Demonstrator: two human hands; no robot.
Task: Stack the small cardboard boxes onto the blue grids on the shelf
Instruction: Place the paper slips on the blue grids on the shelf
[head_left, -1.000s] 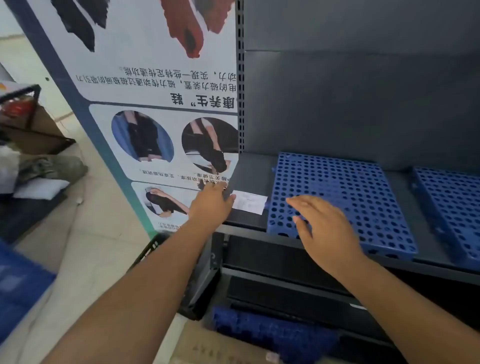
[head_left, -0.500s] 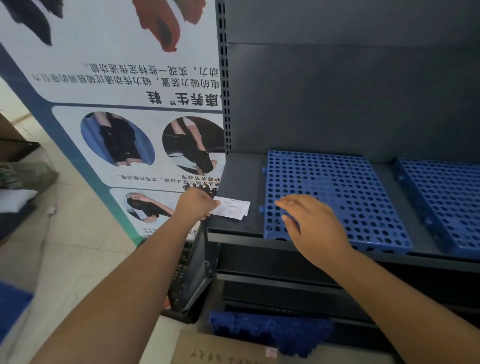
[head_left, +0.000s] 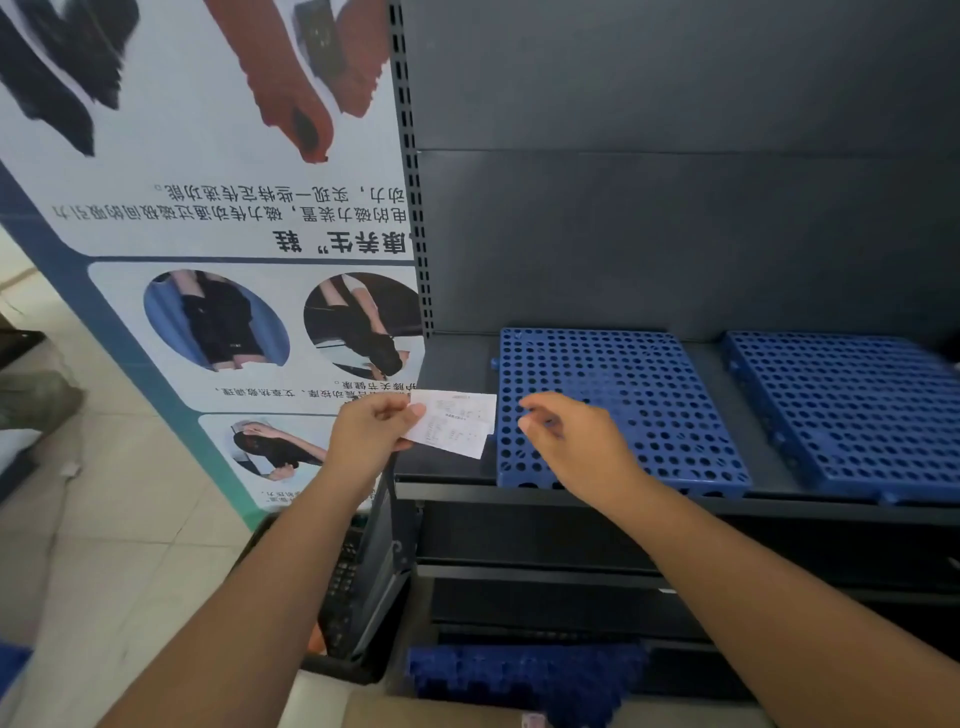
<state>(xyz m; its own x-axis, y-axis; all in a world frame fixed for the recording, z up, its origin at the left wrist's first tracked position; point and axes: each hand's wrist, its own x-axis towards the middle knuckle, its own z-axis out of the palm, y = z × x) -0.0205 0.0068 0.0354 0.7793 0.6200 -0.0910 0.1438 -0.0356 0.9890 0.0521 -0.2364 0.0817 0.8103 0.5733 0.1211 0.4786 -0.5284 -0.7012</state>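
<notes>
At shelf (head_left: 452, 364) left end, our left hand (head_left: 371, 434) now pinches paper slip (head_left: 457, 423), lifted clear; right hand (head_left: 576, 447) loose, empty, over blue grid (head_left: 649, 384). We judge stacking not begun.

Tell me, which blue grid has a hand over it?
The left blue grid, nearest the poster. The right hand is above its front left corner; the right blue grid lies off to the side with no hand over it.

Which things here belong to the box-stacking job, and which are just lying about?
Job: left blue grid, right blue grid, dark shelf beneath them, cardboard at the bottom edge (only partly in view).
Lying about: printed paper slip pinched in the left hand, poster, black crate on the floor, spare blue grid lower down.
</notes>
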